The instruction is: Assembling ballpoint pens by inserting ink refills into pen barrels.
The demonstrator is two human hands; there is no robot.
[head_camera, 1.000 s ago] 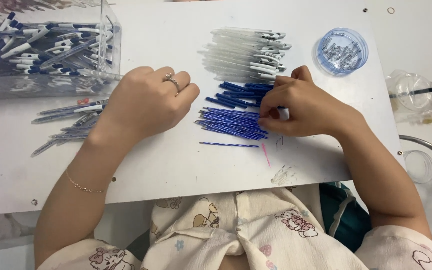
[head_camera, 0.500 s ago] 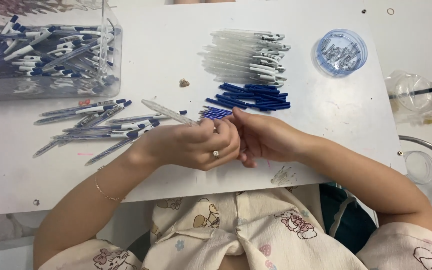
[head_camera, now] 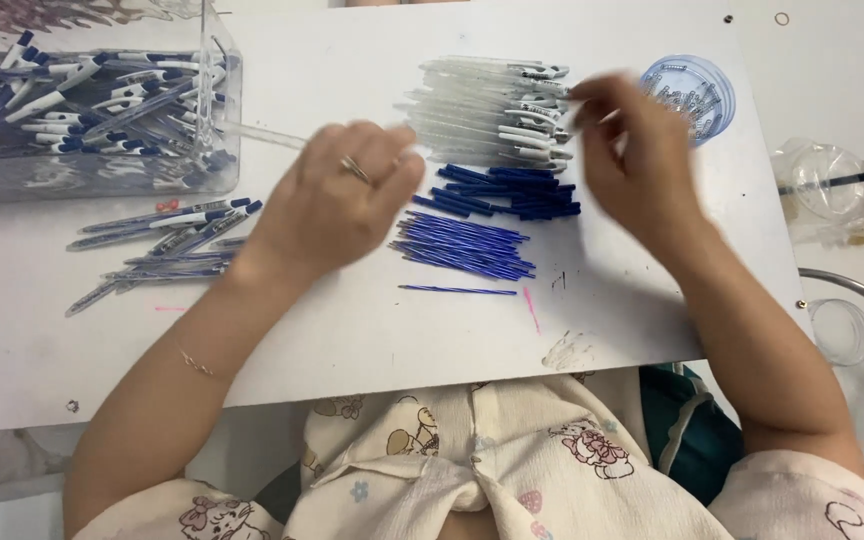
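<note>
My left hand (head_camera: 337,200) is closed around a clear pen barrel (head_camera: 257,134) whose end sticks out to the left, toward the clear bin (head_camera: 222,150) of assembled blue-and-white pens. My right hand (head_camera: 632,160) is blurred with motion. Its fingertips are at the clip end of the pile of clear barrels (head_camera: 482,105), close to the blue dish of small springs (head_camera: 717,85). Whether it holds anything I cannot tell. Between the hands lie a pile of dark blue pen parts (head_camera: 512,190) and a bundle of thin blue refills (head_camera: 462,245).
Loose assembled pens (head_camera: 162,245) lie left of my left hand. One single refill (head_camera: 457,290) and a pink mark (head_camera: 532,310) are nearer the white table's front edge (head_camera: 352,385). Clear plastic cups (head_camera: 832,185) and a small clear container (head_camera: 842,330) stand at the right.
Both hands were together at the table's front middle on a pen. Now they have parted: the left went up and left with a barrel, the right up to the barrel pile.
</note>
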